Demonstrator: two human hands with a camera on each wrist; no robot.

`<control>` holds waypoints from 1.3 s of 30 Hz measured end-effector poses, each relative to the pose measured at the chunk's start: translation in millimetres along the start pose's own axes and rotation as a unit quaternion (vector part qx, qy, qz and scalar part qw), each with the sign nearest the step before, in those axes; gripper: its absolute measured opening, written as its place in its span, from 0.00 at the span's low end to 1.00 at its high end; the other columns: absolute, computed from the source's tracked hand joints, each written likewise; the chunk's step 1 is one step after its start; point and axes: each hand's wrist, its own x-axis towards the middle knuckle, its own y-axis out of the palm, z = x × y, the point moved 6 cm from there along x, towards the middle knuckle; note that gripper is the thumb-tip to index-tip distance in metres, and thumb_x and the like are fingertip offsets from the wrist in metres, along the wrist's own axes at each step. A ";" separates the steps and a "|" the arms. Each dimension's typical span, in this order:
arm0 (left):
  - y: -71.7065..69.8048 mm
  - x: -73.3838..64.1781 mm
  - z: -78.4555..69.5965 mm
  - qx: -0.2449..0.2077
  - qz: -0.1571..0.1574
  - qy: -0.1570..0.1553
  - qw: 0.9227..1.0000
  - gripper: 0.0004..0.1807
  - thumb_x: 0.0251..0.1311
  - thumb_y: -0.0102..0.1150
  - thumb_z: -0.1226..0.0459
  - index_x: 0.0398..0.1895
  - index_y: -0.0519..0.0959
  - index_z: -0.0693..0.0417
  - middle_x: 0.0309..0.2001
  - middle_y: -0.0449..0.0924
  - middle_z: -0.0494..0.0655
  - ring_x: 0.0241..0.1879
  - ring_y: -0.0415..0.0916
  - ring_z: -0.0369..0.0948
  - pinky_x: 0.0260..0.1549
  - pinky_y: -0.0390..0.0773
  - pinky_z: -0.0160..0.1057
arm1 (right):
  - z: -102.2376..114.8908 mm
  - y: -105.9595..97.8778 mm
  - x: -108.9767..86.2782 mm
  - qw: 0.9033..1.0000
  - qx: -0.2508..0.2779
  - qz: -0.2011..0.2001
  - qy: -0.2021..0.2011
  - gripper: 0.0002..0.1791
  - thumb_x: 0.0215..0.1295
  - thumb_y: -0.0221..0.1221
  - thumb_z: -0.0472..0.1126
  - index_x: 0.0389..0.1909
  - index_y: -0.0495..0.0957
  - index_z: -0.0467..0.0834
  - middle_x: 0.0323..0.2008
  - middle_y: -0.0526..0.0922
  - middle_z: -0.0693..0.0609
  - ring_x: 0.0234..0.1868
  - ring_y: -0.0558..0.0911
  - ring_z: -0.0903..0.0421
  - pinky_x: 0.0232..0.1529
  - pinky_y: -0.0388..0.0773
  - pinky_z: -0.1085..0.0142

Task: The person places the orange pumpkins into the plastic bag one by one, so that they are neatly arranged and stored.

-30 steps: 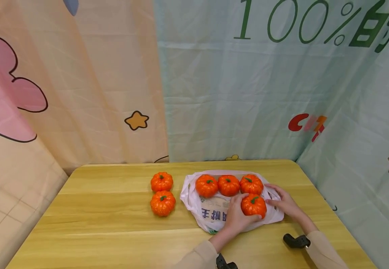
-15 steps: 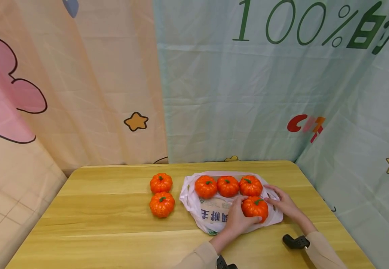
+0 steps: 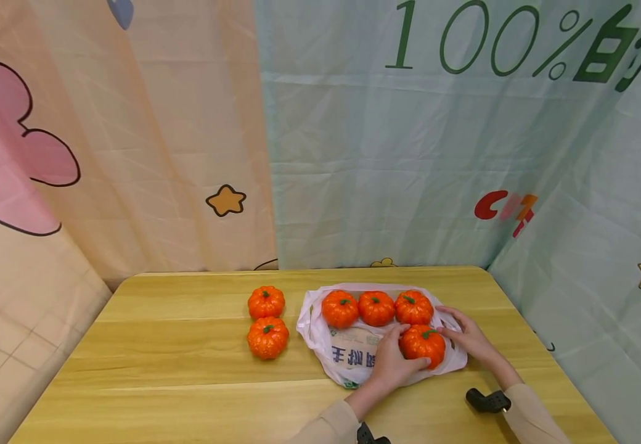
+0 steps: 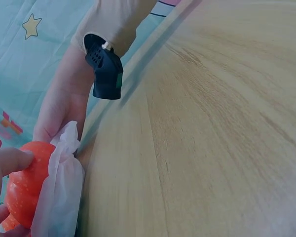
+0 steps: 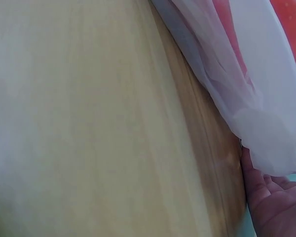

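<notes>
A small orange toy pumpkin (image 3: 423, 347) with a green stem sits at the near right part of a white plastic bag (image 3: 312, 327). My left hand (image 3: 392, 364) grips this pumpkin from the left, its thumb on the near side and fingers on the far side. In the left wrist view the thumb (image 4: 5, 160) presses on the pumpkin's skin (image 4: 27, 185). My right hand (image 3: 471, 340) holds the bag's right side, with fingers (image 5: 259, 182) tucked under the plastic in the right wrist view. Several more pumpkins (image 3: 376, 308) stand in a row along the bag's far side.
Two more pumpkins (image 3: 267, 338) stand one behind the other on the wooden table (image 3: 176, 357), left of the bag. Printed curtains (image 3: 354, 154) hang behind the table and at its sides. A black wrist device (image 3: 488, 399) is worn on the right wrist.
The pumpkin in my left hand has shifted slightly right and toward me. My right hand stays at the bag's right side, and the other pumpkins have not moved.
</notes>
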 end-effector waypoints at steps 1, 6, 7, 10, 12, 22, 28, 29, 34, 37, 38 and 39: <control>-0.3 -0.4 -0.8 0.001 0.002 0.000 1.000 0.36 0.44 0.74 0.59 0.60 0.72 0.55 0.60 0.74 0.51 0.59 0.71 0.48 0.60 0.72 0.49 | -0.1 -0.2 0.1 1.000 -0.002 -0.001 0.000 0.29 0.67 0.57 0.40 0.66 0.64 0.35 0.69 0.61 0.33 0.54 0.57 0.82 0.51 0.58 0.88; -3.1 -2.9 -5.7 0.011 0.009 0.003 1.000 0.36 0.45 0.73 0.59 0.60 0.72 0.57 0.59 0.75 0.52 0.58 0.72 0.48 0.59 0.73 0.49 | 0.1 -0.5 0.6 1.000 -0.007 -0.006 -0.007 0.28 0.67 0.57 0.39 0.65 0.65 0.34 0.68 0.62 0.32 0.52 0.57 0.87 0.50 0.56 0.89; -4.0 -3.4 -6.7 0.011 0.010 0.004 1.000 0.36 0.45 0.73 0.59 0.60 0.72 0.56 0.59 0.75 0.52 0.58 0.72 0.48 0.59 0.73 0.49 | 0.0 -0.4 0.5 1.000 -0.009 -0.006 -0.008 0.28 0.67 0.57 0.39 0.65 0.65 0.34 0.68 0.62 0.32 0.52 0.57 0.87 0.50 0.56 0.89; -7.6 -4.4 -9.4 0.006 0.009 0.003 1.000 0.35 0.45 0.73 0.60 0.59 0.72 0.55 0.59 0.75 0.51 0.58 0.72 0.48 0.58 0.74 0.48 | -0.3 -0.3 0.0 1.000 -0.017 -0.007 -0.005 0.28 0.67 0.57 0.40 0.65 0.64 0.34 0.68 0.62 0.33 0.56 0.60 0.82 0.55 0.60 0.84; -10.3 -4.8 -10.8 -0.008 0.009 0.000 1.000 0.35 0.44 0.73 0.60 0.59 0.72 0.54 0.59 0.74 0.51 0.57 0.73 0.48 0.57 0.75 0.46 | -0.1 0.1 -0.3 1.000 -0.015 -0.006 0.000 0.29 0.67 0.57 0.40 0.66 0.64 0.34 0.68 0.61 0.32 0.63 0.63 0.68 0.64 0.63 0.71; -30.6 -9.1 -17.7 -0.057 0.003 0.002 0.998 0.35 0.45 0.73 0.61 0.60 0.72 0.51 0.57 0.74 0.50 0.52 0.73 0.47 0.46 0.76 0.36 | 0.4 1.6 -1.0 1.000 -0.014 -0.008 0.015 0.29 0.67 0.57 0.39 0.66 0.62 0.32 0.68 0.59 0.30 0.67 0.59 0.39 0.66 0.53 0.35; -45.9 -10.5 -21.6 -0.070 0.004 0.007 0.997 0.35 0.47 0.72 0.60 0.62 0.71 0.49 0.59 0.73 0.47 0.57 0.70 0.48 0.53 0.74 0.41 | -0.1 1.7 -2.3 1.000 -0.010 -0.014 0.011 0.29 0.67 0.57 0.38 0.65 0.62 0.32 0.68 0.59 0.30 0.67 0.62 0.51 0.65 0.51 0.33; -48.6 -10.6 -22.5 -0.074 0.005 0.006 0.997 0.35 0.47 0.72 0.60 0.62 0.71 0.49 0.59 0.73 0.47 0.58 0.69 0.48 0.54 0.74 0.42 | 0.0 1.9 -2.5 1.000 -0.009 -0.014 0.011 0.29 0.67 0.57 0.38 0.65 0.62 0.32 0.68 0.59 0.30 0.68 0.61 0.47 0.65 0.50 0.33; -65.2 -12.4 -28.5 -0.063 0.001 0.018 0.998 0.35 0.48 0.71 0.58 0.63 0.70 0.48 0.61 0.72 0.48 0.59 0.70 0.50 0.56 0.73 0.49 | 0.3 2.8 -2.0 1.000 -0.008 -0.016 0.012 0.29 0.66 0.57 0.37 0.65 0.62 0.30 0.68 0.59 0.28 0.68 0.55 0.33 0.65 0.49 0.32; -76.5 -13.6 -30.3 -0.054 -0.007 0.034 0.998 0.35 0.48 0.70 0.58 0.63 0.70 0.49 0.60 0.72 0.51 0.57 0.70 0.51 0.53 0.74 0.49 | -0.1 2.8 -1.7 1.000 -0.008 -0.016 0.014 0.29 0.66 0.57 0.37 0.65 0.62 0.30 0.68 0.59 0.29 0.67 0.55 0.34 0.65 0.49 0.32; -80.2 -13.8 -30.3 -0.055 -0.009 0.038 0.998 0.35 0.48 0.70 0.58 0.63 0.70 0.49 0.60 0.72 0.52 0.56 0.70 0.51 0.52 0.75 0.48 | -0.3 2.8 -1.7 1.000 -0.007 -0.015 0.016 0.29 0.66 0.57 0.37 0.65 0.62 0.30 0.68 0.58 0.29 0.68 0.54 0.34 0.65 0.49 0.32; -83.7 -14.0 -30.3 -0.055 -0.012 0.043 0.997 0.35 0.48 0.70 0.58 0.63 0.70 0.49 0.60 0.72 0.52 0.56 0.70 0.51 0.51 0.75 0.46 | -0.5 2.6 -1.7 1.000 -0.005 -0.013 0.018 0.30 0.66 0.57 0.37 0.65 0.61 0.30 0.68 0.58 0.29 0.68 0.54 0.34 0.65 0.49 0.32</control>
